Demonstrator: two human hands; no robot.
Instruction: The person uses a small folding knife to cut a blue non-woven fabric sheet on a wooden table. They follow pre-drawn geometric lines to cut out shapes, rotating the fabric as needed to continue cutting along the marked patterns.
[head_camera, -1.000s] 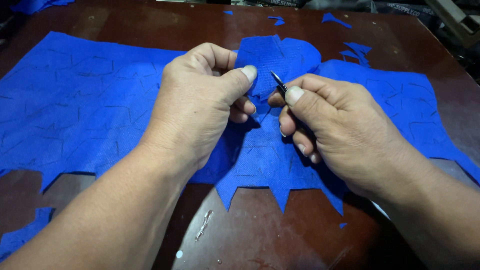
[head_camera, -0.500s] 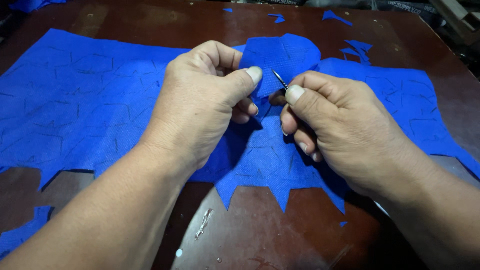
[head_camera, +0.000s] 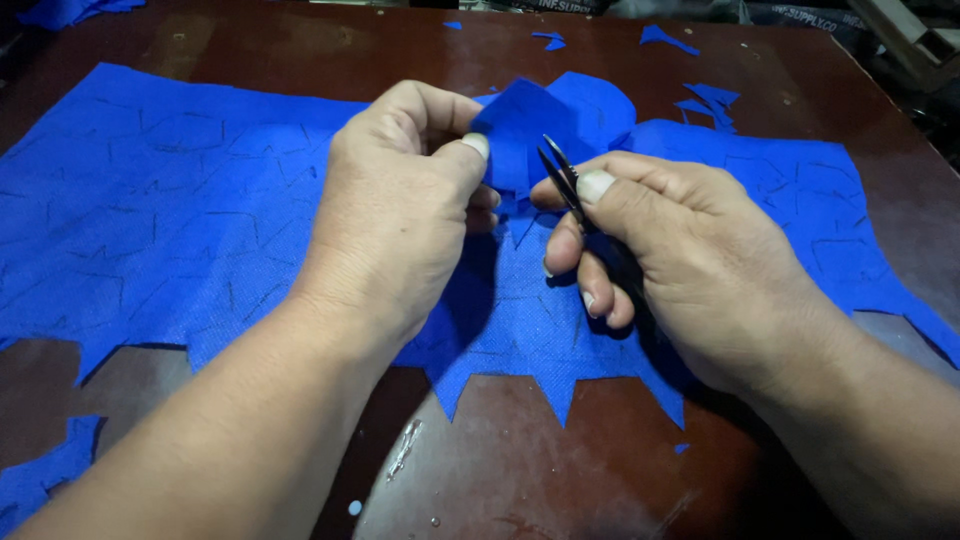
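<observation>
A large blue fabric sheet (head_camera: 180, 230) marked with dark pen outlines lies across the dark wooden table (head_camera: 560, 470). My left hand (head_camera: 400, 210) pinches a raised flap of that fabric (head_camera: 520, 125) between thumb and fingers. My right hand (head_camera: 680, 260) grips small dark scissors (head_camera: 562, 175), their blades slightly apart and pointing up at the flap's lower edge. The scissor handles are hidden inside my right fist. The sheet's near edge is cut into jagged points.
Small blue fabric scraps (head_camera: 660, 38) lie at the far side of the table, and another scrap (head_camera: 40, 475) sits at the near left corner. Light smears (head_camera: 405, 448) mark the wood near the front. A wooden object (head_camera: 915, 35) stands at the far right.
My left hand has lifted the fabric flap a little higher and the scissor blades have moved up against it. Both hands stay in about the same place.
</observation>
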